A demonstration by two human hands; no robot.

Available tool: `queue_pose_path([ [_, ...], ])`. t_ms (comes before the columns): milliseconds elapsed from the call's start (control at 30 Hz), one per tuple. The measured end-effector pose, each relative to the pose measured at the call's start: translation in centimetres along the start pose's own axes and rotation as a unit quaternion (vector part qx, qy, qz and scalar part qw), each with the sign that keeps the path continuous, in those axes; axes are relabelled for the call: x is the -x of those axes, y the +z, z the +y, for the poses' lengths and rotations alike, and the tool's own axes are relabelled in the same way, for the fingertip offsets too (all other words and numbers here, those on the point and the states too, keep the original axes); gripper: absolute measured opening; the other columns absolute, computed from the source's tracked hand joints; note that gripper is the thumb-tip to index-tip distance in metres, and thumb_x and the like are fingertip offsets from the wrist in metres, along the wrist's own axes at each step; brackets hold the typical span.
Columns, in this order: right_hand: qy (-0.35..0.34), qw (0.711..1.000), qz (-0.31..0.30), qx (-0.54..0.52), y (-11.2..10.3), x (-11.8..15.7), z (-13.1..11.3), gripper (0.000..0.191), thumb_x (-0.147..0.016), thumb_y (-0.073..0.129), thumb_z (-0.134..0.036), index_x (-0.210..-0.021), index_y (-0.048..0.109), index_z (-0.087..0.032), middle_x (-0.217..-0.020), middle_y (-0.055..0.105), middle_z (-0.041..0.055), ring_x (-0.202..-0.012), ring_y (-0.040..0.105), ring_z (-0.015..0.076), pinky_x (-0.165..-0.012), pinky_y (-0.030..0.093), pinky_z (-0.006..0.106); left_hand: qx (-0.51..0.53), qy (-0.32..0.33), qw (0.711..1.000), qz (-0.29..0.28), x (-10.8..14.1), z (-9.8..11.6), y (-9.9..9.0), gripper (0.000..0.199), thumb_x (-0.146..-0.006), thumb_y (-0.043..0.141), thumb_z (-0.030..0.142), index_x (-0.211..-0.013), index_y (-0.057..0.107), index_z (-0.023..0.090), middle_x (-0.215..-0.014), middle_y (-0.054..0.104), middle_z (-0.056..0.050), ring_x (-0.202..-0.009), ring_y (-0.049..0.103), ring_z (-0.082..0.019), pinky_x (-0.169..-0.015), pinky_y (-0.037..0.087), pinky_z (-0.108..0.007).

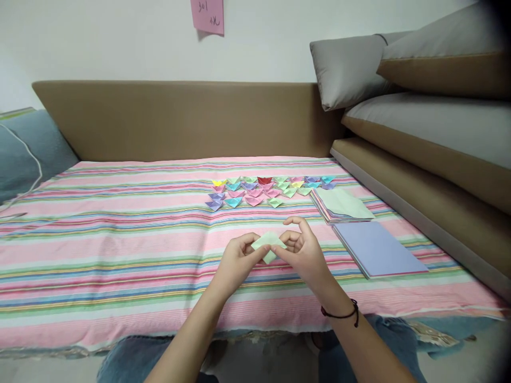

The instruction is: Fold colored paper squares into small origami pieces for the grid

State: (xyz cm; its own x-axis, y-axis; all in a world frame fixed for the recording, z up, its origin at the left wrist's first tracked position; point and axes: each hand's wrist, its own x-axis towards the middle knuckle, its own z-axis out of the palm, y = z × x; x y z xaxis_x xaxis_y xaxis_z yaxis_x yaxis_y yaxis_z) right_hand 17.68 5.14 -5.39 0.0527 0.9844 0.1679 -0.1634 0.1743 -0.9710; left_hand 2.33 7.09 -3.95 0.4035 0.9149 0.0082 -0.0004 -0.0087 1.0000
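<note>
A small pale green piece of folded paper (270,241) is held between both hands above the striped cloth. My left hand (241,254) pinches its left side, thumb on the near face and fingers behind. On the other side, my right hand (303,249) grips the paper with its thumb near the middle, while its index finger is raised and curved off the paper. Both thumbs almost meet at the paper's centre. Beyond the hands, several folded paper boats, among them a red one (264,181) and a blue one (233,202), sit in rows.
To the right lie a stack of paper with a pale green top sheet (345,204) and a stack topped with lavender paper (381,250). Grey and brown cushions (431,127) are piled at the right. A brown backrest (191,122) stands behind the striped cloth (120,234).
</note>
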Motion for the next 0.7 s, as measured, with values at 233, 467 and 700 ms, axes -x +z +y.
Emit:
queue_pose_path([
  [233,0.038,0.998,-0.025,-0.047,-0.2,-0.1,-0.8,0.046,-0.069,0.073,-0.027,-0.096,0.035,-0.025,-0.067,0.069,-0.0031,-0.061,0.065,0.0160,-0.064,0.051,0.029,-0.010,0.004,1.000,0.009,-0.4,0.3,-1.3,0.027,-0.069,0.071,0.038,-0.077,0.069,0.013,-0.069,0.065,-0.005,-0.063,0.059,-0.016,-0.061,0.051,-0.026],
  [467,-0.021,0.998,0.015,0.062,-0.7,-0.2,-0.5,0.024,-0.072,0.071,-0.030,-0.089,0.060,-0.019,-0.066,0.069,0.0021,-0.065,0.066,0.0190,-0.061,0.053,0.029,-0.041,0.044,0.997,0.047,-0.3,0.8,-2.4,0.021,-0.066,0.073,0.034,-0.070,0.071,0.014,-0.064,0.066,-0.004,-0.056,0.057,-0.013,-0.050,0.046,-0.021],
  [700,-0.097,0.995,-0.002,0.031,-0.3,0.0,-0.5,0.008,-0.071,0.072,-0.025,-0.078,0.071,-0.021,-0.087,0.071,0.0062,-0.085,0.067,0.0232,-0.075,0.057,0.036,0.014,0.044,0.998,0.051,0.1,0.7,-2.4,0.024,-0.069,0.071,0.032,-0.087,0.071,0.015,-0.061,0.067,-0.002,-0.057,0.061,-0.014,-0.056,0.052,-0.024],
])
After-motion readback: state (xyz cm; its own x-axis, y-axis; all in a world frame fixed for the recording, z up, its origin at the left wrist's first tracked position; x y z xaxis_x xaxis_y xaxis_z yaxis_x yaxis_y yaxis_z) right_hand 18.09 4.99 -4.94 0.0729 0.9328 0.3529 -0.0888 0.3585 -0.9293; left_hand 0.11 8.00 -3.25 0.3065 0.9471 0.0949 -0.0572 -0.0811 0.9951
